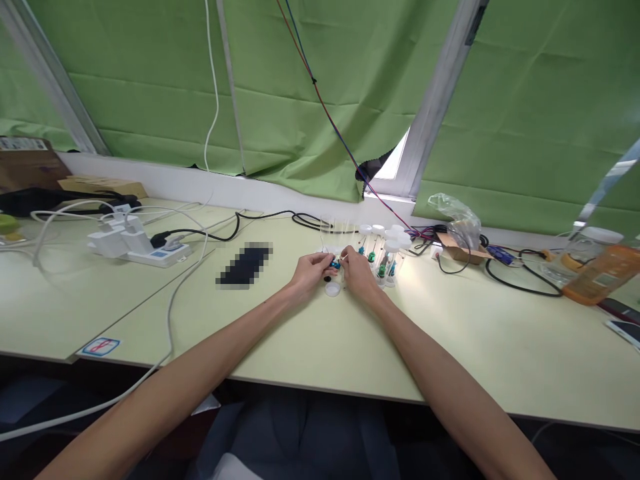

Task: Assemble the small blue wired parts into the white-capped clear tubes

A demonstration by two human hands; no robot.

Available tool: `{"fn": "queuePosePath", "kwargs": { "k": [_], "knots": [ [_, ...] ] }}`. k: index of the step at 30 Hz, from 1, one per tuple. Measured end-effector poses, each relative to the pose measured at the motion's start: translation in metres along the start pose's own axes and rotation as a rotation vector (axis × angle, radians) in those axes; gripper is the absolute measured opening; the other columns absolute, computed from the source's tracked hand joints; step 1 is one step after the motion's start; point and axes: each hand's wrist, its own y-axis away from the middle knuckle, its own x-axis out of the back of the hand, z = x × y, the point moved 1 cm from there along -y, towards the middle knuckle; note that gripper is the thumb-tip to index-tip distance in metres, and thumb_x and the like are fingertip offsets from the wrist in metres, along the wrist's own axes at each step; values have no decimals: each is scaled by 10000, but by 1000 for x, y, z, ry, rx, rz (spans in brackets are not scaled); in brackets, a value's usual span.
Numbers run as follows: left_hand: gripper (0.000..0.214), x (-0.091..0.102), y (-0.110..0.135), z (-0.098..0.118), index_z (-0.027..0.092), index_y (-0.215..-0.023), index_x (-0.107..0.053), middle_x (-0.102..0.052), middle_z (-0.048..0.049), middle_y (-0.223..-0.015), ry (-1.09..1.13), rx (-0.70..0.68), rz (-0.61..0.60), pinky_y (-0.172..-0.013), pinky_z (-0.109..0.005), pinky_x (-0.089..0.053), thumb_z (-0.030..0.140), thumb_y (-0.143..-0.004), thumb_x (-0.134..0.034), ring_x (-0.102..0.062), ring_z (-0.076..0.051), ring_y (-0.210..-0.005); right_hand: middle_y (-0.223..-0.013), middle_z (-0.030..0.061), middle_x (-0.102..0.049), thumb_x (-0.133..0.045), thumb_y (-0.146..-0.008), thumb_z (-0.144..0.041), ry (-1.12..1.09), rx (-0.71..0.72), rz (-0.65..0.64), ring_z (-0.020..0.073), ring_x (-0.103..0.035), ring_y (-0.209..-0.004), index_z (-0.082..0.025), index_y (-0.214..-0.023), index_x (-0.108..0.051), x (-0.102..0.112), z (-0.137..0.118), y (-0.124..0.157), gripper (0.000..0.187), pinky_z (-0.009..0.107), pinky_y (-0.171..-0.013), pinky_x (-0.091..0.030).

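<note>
My left hand (310, 269) is closed in a pinch on a small shiny blue part (335, 264); its exact kind is too small to tell. Close against it, my right hand (358, 272) has its fingers pressed together at the part's other side, and what they grip is hidden. Just below the fingers, a white round cap (333, 289) lies on the table beside a small black piece (327, 279). Behind my hands stand clear tubes (340, 233). To the right of my right hand are several clear tubes with white caps (392, 246), holding green and blue pieces (382, 270).
A dark pixelated rectangle (245, 265) lies left of my hands. Farther left is a white power strip (157, 252) with plugs and cables. An orange bottle (603, 275), a clear jar (565, 267) and an open cardboard box (463, 250) are on the right. A white cable (173, 300) crosses the table's front edge.
</note>
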Motion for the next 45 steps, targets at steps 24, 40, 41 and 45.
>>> {"fn": "queuePosePath", "kwargs": {
  "k": [24,40,41,45],
  "knots": [
    [150,-2,2,-1,83,-855,-696,-683,-73,-727,-9,30,-46,-746,-327,-569,108,-732,-778,-658,-133,-605,-901,76,-656,-418,-912,-202,-242,42,292,186,-618,-785,-159,-1203,-573,14,-9,6,332,317,-779,-488],
    [235,0,1,-4,98,-862,-684,-671,-54,-690,-109,-24,-67,-690,-330,-566,175,-688,-821,-656,-148,-587,-823,60,-701,-550,-858,-303,-385,99,417,195,-672,-768,-195,-924,-636,19,-18,9,153,296,-631,-512],
    [235,0,1,-4,98,-861,-685,-670,-55,-690,-110,-25,-69,-690,-332,-567,176,-686,-822,-655,-149,-587,-825,62,-702,-553,-857,-303,-384,101,419,196,-673,-770,-194,-921,-638,19,-18,9,152,298,-631,-512],
    [236,0,0,-6,92,-850,-687,-663,-56,-691,-109,-24,-75,-680,-331,-566,175,-679,-827,-650,-143,-579,-826,64,-703,-555,-856,-299,-386,109,416,196,-673,-769,-188,-921,-642,18,-18,9,155,296,-623,-507]
  ]
}}
